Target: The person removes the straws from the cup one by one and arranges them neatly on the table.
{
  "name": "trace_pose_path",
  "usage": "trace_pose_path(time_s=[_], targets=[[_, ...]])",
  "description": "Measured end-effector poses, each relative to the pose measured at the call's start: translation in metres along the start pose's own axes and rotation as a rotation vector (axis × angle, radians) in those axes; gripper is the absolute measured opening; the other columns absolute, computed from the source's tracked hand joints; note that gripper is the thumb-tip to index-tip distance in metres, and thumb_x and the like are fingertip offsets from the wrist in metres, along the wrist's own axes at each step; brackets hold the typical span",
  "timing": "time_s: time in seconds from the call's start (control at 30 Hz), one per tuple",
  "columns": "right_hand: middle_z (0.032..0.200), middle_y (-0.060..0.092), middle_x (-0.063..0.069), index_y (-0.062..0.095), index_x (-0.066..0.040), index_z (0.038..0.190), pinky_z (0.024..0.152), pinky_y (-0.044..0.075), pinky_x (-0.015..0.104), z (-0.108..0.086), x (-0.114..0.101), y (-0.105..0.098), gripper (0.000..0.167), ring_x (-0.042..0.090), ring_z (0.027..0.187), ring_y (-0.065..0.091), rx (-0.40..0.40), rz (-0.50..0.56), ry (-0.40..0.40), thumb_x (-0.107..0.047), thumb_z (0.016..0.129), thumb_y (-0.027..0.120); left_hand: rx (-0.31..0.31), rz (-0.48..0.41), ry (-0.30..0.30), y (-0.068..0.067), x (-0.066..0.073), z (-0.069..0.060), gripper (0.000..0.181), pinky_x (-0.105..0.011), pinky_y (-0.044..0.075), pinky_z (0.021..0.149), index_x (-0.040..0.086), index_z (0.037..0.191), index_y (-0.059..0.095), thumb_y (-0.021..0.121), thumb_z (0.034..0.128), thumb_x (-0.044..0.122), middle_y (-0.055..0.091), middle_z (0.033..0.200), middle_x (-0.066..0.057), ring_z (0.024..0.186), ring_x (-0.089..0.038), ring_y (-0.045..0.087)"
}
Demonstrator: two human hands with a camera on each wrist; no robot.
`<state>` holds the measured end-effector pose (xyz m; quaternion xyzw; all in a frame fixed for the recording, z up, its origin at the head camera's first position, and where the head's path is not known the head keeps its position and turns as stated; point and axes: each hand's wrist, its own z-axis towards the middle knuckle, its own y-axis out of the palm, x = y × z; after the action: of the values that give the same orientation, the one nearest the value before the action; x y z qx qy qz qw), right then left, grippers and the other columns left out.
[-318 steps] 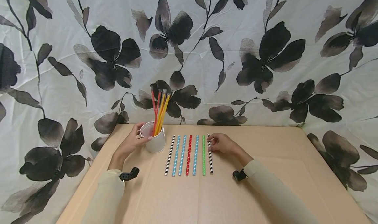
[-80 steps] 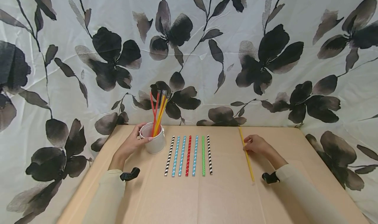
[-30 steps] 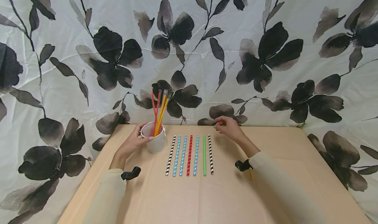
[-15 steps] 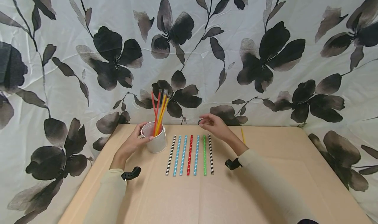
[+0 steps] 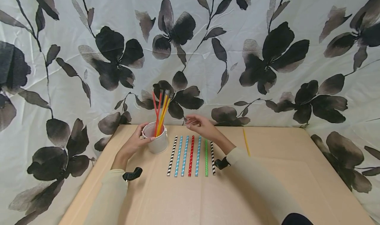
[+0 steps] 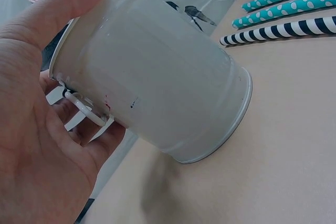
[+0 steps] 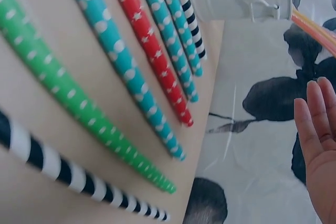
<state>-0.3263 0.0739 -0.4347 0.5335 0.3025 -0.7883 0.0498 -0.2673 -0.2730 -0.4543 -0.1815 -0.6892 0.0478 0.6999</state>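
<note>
My left hand (image 5: 132, 146) grips a small white pail (image 5: 157, 146) by its rim, thumb on the near side and fingers round the handle side. Thin red straws (image 5: 155, 109) and yellow straws (image 5: 163, 114) lean upright in the pail. In the right wrist view my right hand (image 7: 323, 140) has its fingers extended and holds nothing; in the head view it hovers above the far ends of the row, right of the pail. Patterned paper straws lie side by side: striped (image 5: 172, 155), blue dotted (image 5: 178, 156), red starred (image 5: 191, 156) and green dotted (image 5: 206, 160).
A single yellow straw (image 5: 246, 142) lies apart on the right side of the table (image 5: 178, 202). Behind the table's far edge hangs a floral cloth (image 5: 219, 17). My right forearm (image 5: 261, 175) crosses over the right part of the table.
My right hand has set the yellow straw down on the right, let go, and moved left over the row towards the pail. My left hand keeps its hold on the pail.
</note>
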Motion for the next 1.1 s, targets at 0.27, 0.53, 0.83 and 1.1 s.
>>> trace_pose_path(time_s=[0.27,0.53,0.83,1.1], targets=[[0.132,0.064,0.012,0.055,-0.012,0.143,0.094,0.054,0.036,0.014,-0.018,0.024,0.045,0.021,0.116,0.062,-0.006,-0.018,0.011,-0.023,0.100,0.066,-0.012,-0.005,0.006,-0.004,-0.001,-0.002,0.085,-0.066,0.018,0.115,0.014,0.158,0.023,0.075,0.0921,0.022,0.032,0.157,-0.018,0.144,-0.041,0.026],[0.134,0.062,0.016,0.052,-0.015,0.147,0.094,0.054,0.037,0.024,-0.037,0.048,0.050,0.024,0.117,0.063,-0.035,-0.007,0.005,-0.021,0.100,0.067,-0.031,0.009,0.017,-0.012,-0.011,-0.001,0.086,-0.066,0.021,0.114,0.020,0.159,0.023,0.076,0.0916,0.027,0.033,0.157,-0.014,0.144,-0.038,0.027],[0.141,0.057,0.012,0.049,-0.015,0.151,0.094,0.055,0.038,0.041,-0.050,0.067,0.055,0.026,0.120,0.061,-0.074,-0.029,0.025,-0.017,0.099,0.068,-0.053,0.006,0.000,-0.018,-0.007,0.000,0.086,-0.064,0.021,0.114,0.014,0.159,0.022,0.074,0.0923,0.023,0.032,0.156,-0.019,0.142,-0.041,0.029],[0.149,0.048,0.007,0.047,-0.017,0.153,0.095,0.055,0.034,0.048,-0.059,0.079,0.059,0.024,0.126,0.059,-0.074,-0.067,0.068,-0.022,0.098,0.069,-0.061,0.015,0.023,-0.022,-0.011,0.001,0.085,-0.061,0.024,0.113,0.017,0.158,0.024,0.076,0.0917,0.026,0.035,0.155,-0.015,0.142,-0.038,0.032]])
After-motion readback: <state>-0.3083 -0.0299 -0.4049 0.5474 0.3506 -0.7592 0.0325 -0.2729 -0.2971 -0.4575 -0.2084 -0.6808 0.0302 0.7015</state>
